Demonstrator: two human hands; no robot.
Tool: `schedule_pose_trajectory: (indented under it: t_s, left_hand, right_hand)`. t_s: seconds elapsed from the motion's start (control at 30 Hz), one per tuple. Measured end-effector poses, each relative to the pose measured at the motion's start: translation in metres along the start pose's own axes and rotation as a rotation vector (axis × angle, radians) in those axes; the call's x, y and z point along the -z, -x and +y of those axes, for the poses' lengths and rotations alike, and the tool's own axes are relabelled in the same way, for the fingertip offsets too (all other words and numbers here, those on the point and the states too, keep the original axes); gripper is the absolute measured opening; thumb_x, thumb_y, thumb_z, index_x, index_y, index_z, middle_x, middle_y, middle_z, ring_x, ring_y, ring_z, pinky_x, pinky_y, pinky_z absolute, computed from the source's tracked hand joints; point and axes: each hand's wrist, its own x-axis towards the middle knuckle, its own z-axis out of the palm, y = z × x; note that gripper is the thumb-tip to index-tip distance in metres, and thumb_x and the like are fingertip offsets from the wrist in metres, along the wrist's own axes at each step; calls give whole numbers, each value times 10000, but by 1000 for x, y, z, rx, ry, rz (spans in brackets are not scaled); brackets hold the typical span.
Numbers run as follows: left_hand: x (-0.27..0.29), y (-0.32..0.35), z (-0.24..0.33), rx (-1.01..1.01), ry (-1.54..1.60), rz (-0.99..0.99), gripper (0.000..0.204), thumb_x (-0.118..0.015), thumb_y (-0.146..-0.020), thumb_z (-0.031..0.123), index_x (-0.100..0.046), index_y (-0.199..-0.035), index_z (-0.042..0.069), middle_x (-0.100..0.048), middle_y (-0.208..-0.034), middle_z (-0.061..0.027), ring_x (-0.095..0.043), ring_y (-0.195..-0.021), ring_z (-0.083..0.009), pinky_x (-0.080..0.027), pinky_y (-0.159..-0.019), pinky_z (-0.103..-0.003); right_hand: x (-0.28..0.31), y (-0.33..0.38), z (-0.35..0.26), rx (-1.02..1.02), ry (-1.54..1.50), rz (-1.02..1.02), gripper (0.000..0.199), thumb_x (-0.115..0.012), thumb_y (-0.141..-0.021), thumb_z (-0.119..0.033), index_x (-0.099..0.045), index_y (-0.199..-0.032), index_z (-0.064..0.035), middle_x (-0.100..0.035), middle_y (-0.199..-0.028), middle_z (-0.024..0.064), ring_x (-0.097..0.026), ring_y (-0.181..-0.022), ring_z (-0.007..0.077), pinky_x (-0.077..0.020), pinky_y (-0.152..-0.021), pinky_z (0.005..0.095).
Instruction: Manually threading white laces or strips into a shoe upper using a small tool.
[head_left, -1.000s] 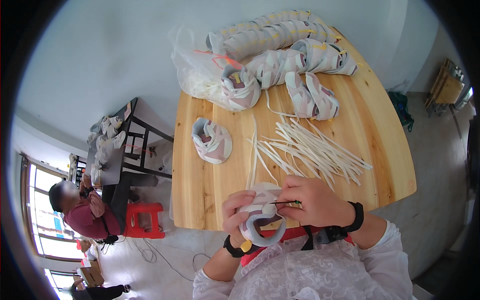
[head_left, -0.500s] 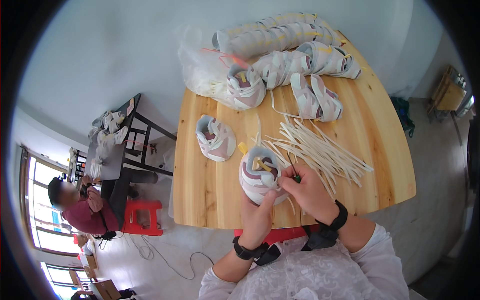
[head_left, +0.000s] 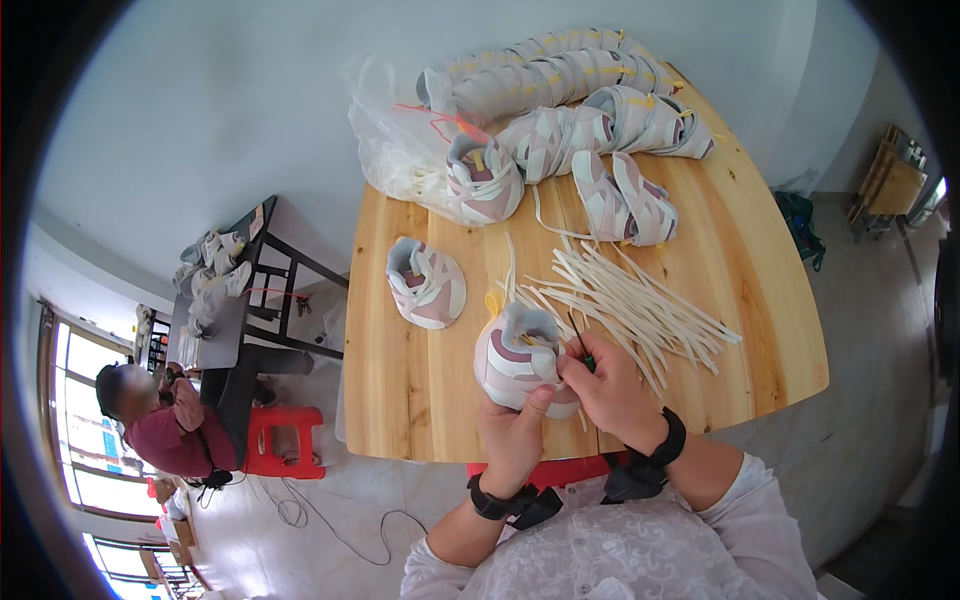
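Observation:
A white and pink shoe upper [head_left: 507, 375] with a grey lining and a yellow pull tab is held over the table's near edge. My left hand [head_left: 515, 437] grips it from below, thumb on its side. My right hand [head_left: 612, 393] is closed around a thin dark-shafted tool with a green handle [head_left: 588, 363], its shaft pointing up and away. The fingertips of that hand press against the upper's right side. Just beyond lies a loose pile of flat cream shoelaces [head_left: 650, 305]. Another laced upper [head_left: 427, 283] sits to the left.
Nested rows of uppers [head_left: 560, 85] line the wooden table's [head_left: 760, 300] far side. Nearer are a laced upper [head_left: 485, 180], a pair of uppers [head_left: 625, 200] and a clear plastic bag [head_left: 400, 150]. At left, a person [head_left: 175, 430] sits on a red stool [head_left: 285, 440] by a dark table.
The shoe upper has tipped in my hands, so its inside shows less. My right hand and the tool have shifted only slightly. The whole view has moved a little.

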Motion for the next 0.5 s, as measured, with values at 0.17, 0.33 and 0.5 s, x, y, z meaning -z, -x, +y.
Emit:
schedule_pose_trajectory:
  t_s: [0.17, 0.33, 0.5]
  left_hand:
    - [1, 3, 0, -24, -43, -17, 284, -658, -889, 56, -590, -1159, -2, -654, -1099, -64, -608, -1006, -136, -479, -872, -276]
    - [3, 4, 1, -56, 12, -38, 290, -659, -886, 45, -595, -1165, 0, -652, -1100, -61, -607, -1004, -135, -478, -878, -276]
    - [20, 12, -8, -90, -91, -105, 303, -683, -862, 27, -609, -1155, 0, -650, -1103, -59, -601, -1002, -125, -477, -880, -272]
  right_hand:
    - [-7, 3, 1, -3, -39, 123, 183, -578, -878, -151, -520, -817, 11, -504, -686, 57, -469, -602, 117, -377, -525, 281]
    - [-2, 3, 7, 26, -118, 52, 185, -617, -882, -172, -536, -866, -7, -523, -728, 40, -452, -581, 95, -374, -511, 267]
    - [20, 2, -20, 55, -87, 41, 208, -682, -849, -170, -575, -931, -11, -561, -795, 36, -468, -580, 79, -381, -510, 258]
